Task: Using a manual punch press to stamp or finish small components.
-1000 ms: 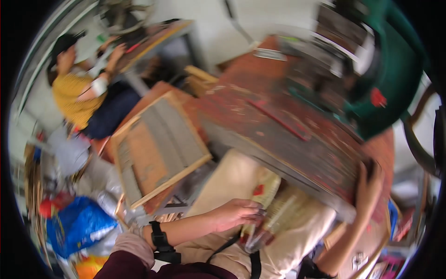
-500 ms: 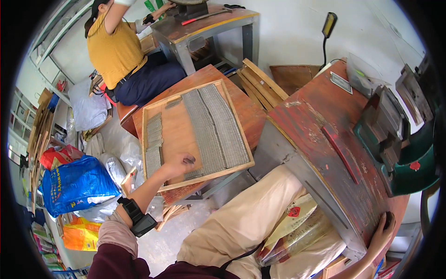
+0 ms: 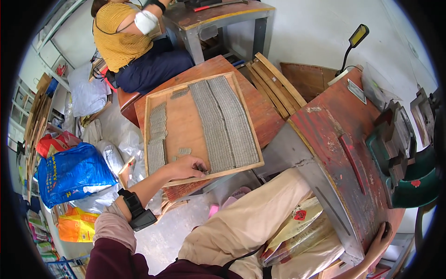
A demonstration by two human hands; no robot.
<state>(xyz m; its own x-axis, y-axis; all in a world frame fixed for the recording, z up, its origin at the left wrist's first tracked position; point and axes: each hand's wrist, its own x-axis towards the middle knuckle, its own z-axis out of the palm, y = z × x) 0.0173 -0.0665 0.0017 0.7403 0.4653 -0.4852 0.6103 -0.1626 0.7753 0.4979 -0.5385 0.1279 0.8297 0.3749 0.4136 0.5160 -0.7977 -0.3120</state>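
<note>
My left hand (image 3: 186,167) is over the near edge of a shallow wooden tray (image 3: 258,164), its fingers curled down and their tips dark. Whatever they pinch is too small to make out. Long rows of small grey metal-looking pieces (image 3: 223,123) fill the tray's right side. A shorter stack of like pieces (image 3: 158,132) lines its left side, and a small loose group (image 3: 184,151) lies just beyond my hand. At the lower right, my right hand (image 3: 381,241) is at the bench edge, fingers closed about something dark that I cannot make out.
The tray sits on a reddish wooden table (image 3: 267,125). On the bench (image 3: 325,135) at my right are a red bar (image 3: 353,162) and a green machine (image 3: 411,186). A person (image 3: 123,42) in yellow sits beyond. Bags, one blue (image 3: 76,174), crowd the left floor.
My left hand has moved right and nearer the tray's front edge, uncovering the small loose group of pieces. My right hand stays at the bench edge. The other person's arm has moved.
</note>
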